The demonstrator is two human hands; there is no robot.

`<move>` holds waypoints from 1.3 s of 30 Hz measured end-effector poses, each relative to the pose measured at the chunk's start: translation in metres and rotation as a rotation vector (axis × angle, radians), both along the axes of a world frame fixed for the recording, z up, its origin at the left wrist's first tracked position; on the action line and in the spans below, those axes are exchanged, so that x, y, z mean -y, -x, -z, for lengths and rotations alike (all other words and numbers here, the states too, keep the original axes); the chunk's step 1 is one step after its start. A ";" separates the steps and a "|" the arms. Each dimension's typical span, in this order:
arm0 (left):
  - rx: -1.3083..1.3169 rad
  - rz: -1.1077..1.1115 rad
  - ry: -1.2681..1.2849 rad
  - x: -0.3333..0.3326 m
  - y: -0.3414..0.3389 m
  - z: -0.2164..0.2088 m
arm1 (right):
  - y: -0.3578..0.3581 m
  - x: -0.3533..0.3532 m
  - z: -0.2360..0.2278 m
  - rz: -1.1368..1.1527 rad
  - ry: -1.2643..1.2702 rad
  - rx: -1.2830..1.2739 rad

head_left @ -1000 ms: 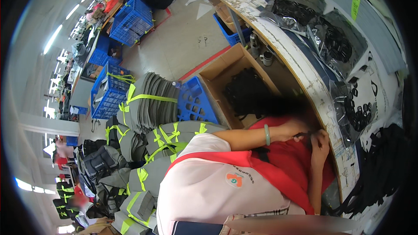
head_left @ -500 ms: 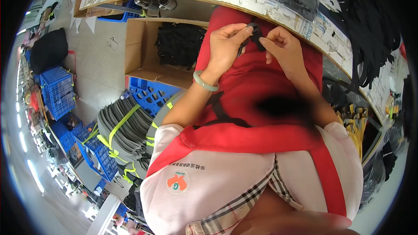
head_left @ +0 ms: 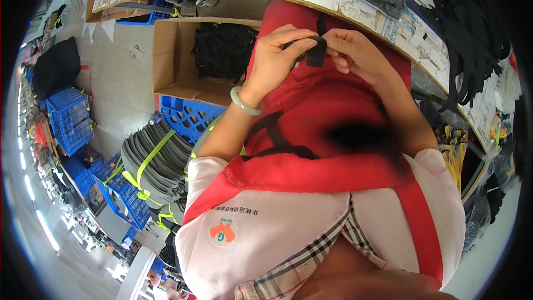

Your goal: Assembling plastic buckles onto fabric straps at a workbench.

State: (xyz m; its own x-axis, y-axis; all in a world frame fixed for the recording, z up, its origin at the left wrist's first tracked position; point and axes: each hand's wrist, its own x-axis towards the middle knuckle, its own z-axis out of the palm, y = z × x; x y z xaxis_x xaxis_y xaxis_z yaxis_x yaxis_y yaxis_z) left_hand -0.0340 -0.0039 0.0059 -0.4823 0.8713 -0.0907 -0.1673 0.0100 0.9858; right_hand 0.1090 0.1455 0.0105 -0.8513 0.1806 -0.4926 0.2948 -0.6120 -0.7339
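One black strap (head_left: 317,55) pinched in left hand (head_left: 273,54); right hand (head_left: 356,54) curled at its edge, grip unclear

The strap (head_left: 317,55) looks like matt cloth, the bangle (head_left: 240,104) smooth and glossy

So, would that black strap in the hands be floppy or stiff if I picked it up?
Probably floppy: the black strap folds over beside the left hand. It's likely light, since it looks narrow. It probably won't roll, because its hanging end looks flat.
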 end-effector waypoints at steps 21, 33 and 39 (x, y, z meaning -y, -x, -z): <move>-0.241 0.055 -0.049 0.009 -0.008 -0.003 | 0.013 0.020 0.005 -0.261 -0.112 0.001; 0.512 0.434 0.304 -0.014 -0.009 0.022 | -0.042 -0.004 0.002 -0.066 -0.613 -0.134; 0.018 0.788 0.380 -0.055 -0.033 0.023 | -0.072 -0.012 0.024 -0.378 -1.083 -0.039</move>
State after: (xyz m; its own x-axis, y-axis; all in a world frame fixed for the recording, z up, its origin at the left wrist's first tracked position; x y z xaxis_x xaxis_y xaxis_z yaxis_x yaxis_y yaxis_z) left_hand -0.0012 0.0513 -0.0176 0.2519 0.8597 -0.4443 0.0111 0.4565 0.8897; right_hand 0.1812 0.1575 -0.0139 -0.9526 0.2231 -0.2066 0.2907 0.4693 -0.8338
